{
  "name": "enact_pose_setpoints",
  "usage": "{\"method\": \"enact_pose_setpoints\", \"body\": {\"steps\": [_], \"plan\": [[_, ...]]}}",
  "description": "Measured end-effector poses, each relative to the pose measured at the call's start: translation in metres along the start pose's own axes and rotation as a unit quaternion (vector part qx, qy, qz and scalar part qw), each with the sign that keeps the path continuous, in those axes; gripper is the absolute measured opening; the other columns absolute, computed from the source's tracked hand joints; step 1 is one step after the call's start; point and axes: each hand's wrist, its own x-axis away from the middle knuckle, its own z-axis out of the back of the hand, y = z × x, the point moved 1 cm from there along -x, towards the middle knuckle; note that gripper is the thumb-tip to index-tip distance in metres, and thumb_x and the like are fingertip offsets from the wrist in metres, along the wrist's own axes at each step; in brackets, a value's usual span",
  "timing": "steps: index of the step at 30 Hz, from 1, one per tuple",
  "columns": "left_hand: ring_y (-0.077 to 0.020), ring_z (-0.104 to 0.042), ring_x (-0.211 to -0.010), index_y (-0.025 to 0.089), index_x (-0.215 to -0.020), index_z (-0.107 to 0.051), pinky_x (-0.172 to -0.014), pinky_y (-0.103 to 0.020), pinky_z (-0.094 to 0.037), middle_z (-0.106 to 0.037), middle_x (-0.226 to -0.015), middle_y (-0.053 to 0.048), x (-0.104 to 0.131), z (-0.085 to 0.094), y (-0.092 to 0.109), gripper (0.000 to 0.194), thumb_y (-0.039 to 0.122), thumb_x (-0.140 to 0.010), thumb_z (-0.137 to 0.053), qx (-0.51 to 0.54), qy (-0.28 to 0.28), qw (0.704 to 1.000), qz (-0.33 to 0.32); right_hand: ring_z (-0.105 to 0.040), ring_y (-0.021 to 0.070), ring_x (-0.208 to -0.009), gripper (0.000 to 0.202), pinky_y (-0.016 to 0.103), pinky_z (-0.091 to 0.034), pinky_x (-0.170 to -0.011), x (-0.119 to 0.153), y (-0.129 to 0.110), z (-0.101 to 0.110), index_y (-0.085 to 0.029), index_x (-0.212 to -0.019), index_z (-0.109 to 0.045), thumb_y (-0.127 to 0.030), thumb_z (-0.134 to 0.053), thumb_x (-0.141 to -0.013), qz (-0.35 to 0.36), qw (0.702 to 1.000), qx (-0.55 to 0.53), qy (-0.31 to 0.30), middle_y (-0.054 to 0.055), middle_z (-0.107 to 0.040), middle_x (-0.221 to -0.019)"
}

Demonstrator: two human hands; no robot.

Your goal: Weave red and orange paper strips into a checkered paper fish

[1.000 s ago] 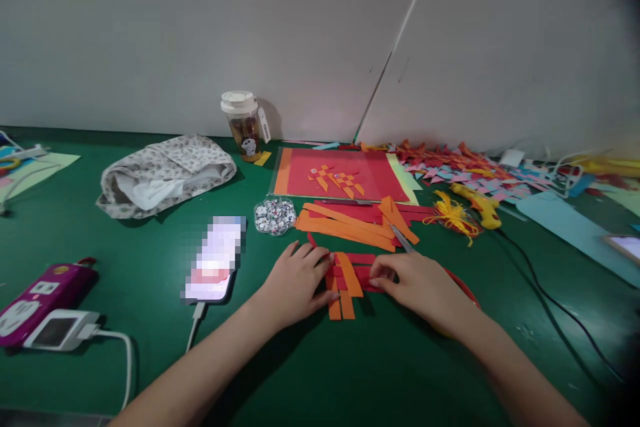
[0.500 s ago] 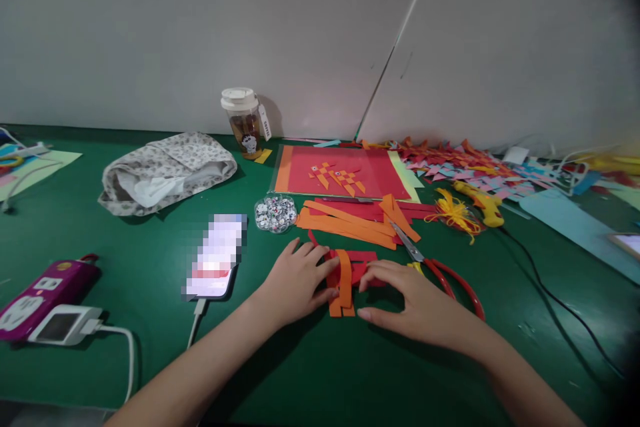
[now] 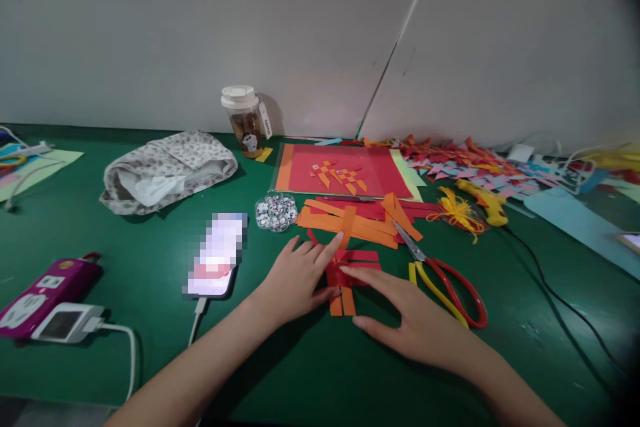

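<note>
My left hand (image 3: 299, 277) lies over the left side of a small weave of paper strips, its fingers spread, with the index fingertip at the orange strip (image 3: 349, 221) and the thumb at the lower edge. Red strips (image 3: 369, 256) run out to the right from the weave, and orange strips (image 3: 342, 304) hang toward me. With thumb and fingers apart, my right hand (image 3: 407, 307) rests its fingertips on the red middle of the weave. Scissors (image 3: 417, 253) with red and yellow handles lie just beyond my right hand.
Loose orange strips (image 3: 320, 220) lie behind the weave, near a red sheet (image 3: 385, 170) bearing two woven paper fish. Around them are a pack of googly eyes (image 3: 276, 212), yellow string (image 3: 456, 212), a yellow glue gun (image 3: 485, 203), a phone (image 3: 217, 257) and a lidded cup (image 3: 245, 123).
The orange strip that was folded down over the weave now points away from me, uncovering the red middle. My right hand has moved left onto the weave; my left hand stays almost in place.
</note>
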Motion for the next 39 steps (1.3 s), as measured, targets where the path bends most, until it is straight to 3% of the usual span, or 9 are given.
{"method": "enact_pose_setpoints", "body": {"steps": [5, 11, 21, 24, 27, 30, 34, 37, 39], "plan": [[-0.0257, -0.052, -0.105, 0.015, -0.143, -0.013, -0.096, -0.043, -0.032, -0.060, -0.113, -0.010, 0.000, 0.001, -0.003, 0.080, 0.044, -0.081, -0.054, 0.035, 0.001, 0.999, 0.008, -0.042, 0.0234, -0.126, 0.065, 0.041, -0.039, -0.101, -0.002, -0.003, -0.009, -0.034, -0.141, -0.024, -0.043, -0.052, -0.083, -0.007, 1.000, -0.006, -0.020, 0.001, -0.039, -0.143], [-0.0274, -0.053, -0.105, 0.016, -0.142, -0.017, -0.096, -0.045, -0.033, -0.060, -0.114, -0.011, 0.001, 0.003, -0.004, 0.084, 0.053, -0.077, -0.055, 0.072, 0.014, 0.997, 0.015, -0.046, 0.0257, -0.123, 0.070, 0.043, -0.043, -0.097, -0.004, -0.011, -0.019, -0.032, -0.143, -0.022, -0.046, -0.054, -0.081, 0.000, 0.999, 0.014, -0.033, 0.005, -0.043, -0.140], [-0.0256, -0.053, -0.106, 0.014, -0.141, -0.021, -0.095, -0.044, -0.033, -0.060, -0.112, -0.011, 0.001, 0.004, -0.003, 0.064, 0.033, -0.084, -0.044, 0.046, 0.005, 0.999, 0.014, -0.047, 0.0247, -0.122, 0.068, 0.041, -0.046, -0.094, -0.008, -0.012, -0.022, -0.032, -0.141, -0.025, -0.045, -0.055, -0.081, 0.021, 1.000, 0.012, 0.001, 0.004, -0.044, -0.139], [-0.0256, -0.052, -0.105, 0.014, -0.142, -0.018, -0.095, -0.045, -0.033, -0.059, -0.112, -0.011, 0.001, 0.003, -0.003, 0.066, 0.031, -0.084, -0.044, 0.039, 0.000, 0.999, 0.010, -0.058, 0.0209, -0.108, 0.045, 0.035, -0.049, -0.089, -0.011, -0.008, -0.021, -0.026, -0.126, -0.046, -0.033, -0.055, -0.083, 0.039, 0.993, -0.031, 0.108, 0.005, -0.059, -0.122], [-0.0260, -0.052, -0.105, 0.014, -0.143, -0.017, -0.095, -0.045, -0.034, -0.060, -0.111, -0.011, 0.001, 0.003, -0.003, 0.067, 0.030, -0.084, -0.044, 0.031, -0.003, 0.999, 0.010, -0.064, 0.0170, -0.087, 0.017, 0.029, -0.052, -0.077, -0.014, -0.002, -0.015, -0.023, -0.099, -0.057, -0.026, -0.056, -0.083, 0.004, 0.945, -0.089, 0.314, 0.004, -0.066, -0.095], [-0.0257, -0.052, -0.104, 0.013, -0.143, -0.017, -0.095, -0.045, -0.034, -0.060, -0.110, -0.011, 0.001, 0.002, -0.002, 0.065, 0.029, -0.085, -0.043, 0.029, -0.006, 0.999, 0.013, -0.061, 0.0190, -0.096, 0.022, 0.033, -0.050, -0.083, -0.017, 0.004, -0.004, -0.024, -0.107, -0.054, -0.028, -0.052, -0.086, -0.005, 0.899, -0.139, 0.416, 0.006, -0.063, -0.104], [-0.0256, -0.053, -0.102, 0.014, -0.143, -0.017, -0.094, -0.045, -0.034, -0.060, -0.108, -0.010, 0.001, 0.002, -0.002, 0.064, 0.029, -0.085, -0.042, 0.027, -0.008, 0.999, 0.015, -0.053, 0.0207, -0.113, 0.031, 0.039, -0.044, -0.094, -0.025, 0.011, 0.009, -0.025, -0.110, -0.059, -0.031, -0.034, -0.094, 0.037, 0.951, -0.109, 0.288, 0.005, -0.061, -0.116], [-0.0254, -0.052, -0.102, 0.015, -0.142, -0.019, -0.095, -0.045, -0.034, -0.060, -0.109, -0.010, 0.000, 0.002, -0.001, 0.063, 0.029, -0.085, -0.043, 0.021, -0.009, 1.000, 0.017, -0.061, 0.0199, -0.099, 0.036, 0.039, -0.045, -0.091, -0.033, 0.015, 0.007, -0.023, -0.086, -0.067, -0.030, -0.033, -0.094, 0.073, 0.975, -0.040, 0.205, 0.004, -0.069, -0.098], [-0.0252, -0.053, -0.103, 0.015, -0.142, -0.020, -0.095, -0.046, -0.033, -0.060, -0.110, -0.010, 0.000, 0.002, 0.000, 0.063, 0.029, -0.086, -0.043, 0.021, -0.009, 1.000, 0.019, -0.063, 0.0197, -0.093, 0.028, 0.039, -0.047, -0.089, -0.037, 0.019, 0.001, -0.022, -0.084, -0.067, -0.029, -0.041, -0.092, 0.088, 0.976, 0.014, 0.200, 0.004, -0.070, -0.092]]}}
